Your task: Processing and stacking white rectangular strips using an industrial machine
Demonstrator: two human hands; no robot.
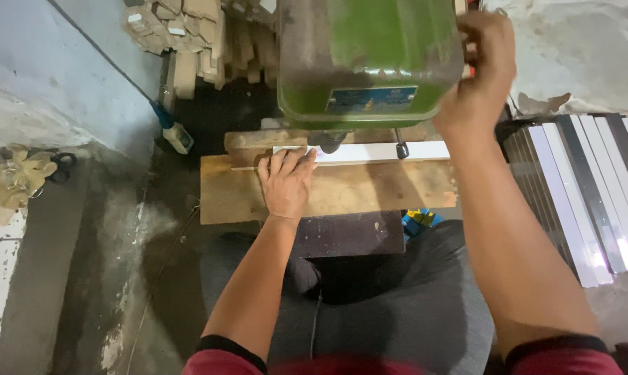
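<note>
Red sleeve cuffs and both forearms fill the near field. Left hand (286, 182) lies flat, fingers spread, pressing the white strip (369, 153) against the wooden board (342, 191) that serves as the tabletop. This strip sits directly beneath the green drill press head (369, 59), near the spindle. Right hand (482, 69) is raised beside the press head, fingers curled around what appears to be the feed handle; the grip itself is partly hidden.

Risk: the left fingertips rest close to the spindle, so a strip that slips or spins could draw them in. Light hold-down pressure would cause this.

Containers: none visible. Loose wooden blocks (189, 35) are stacked behind, and white and dark strips (584, 187) lie at right.
</note>
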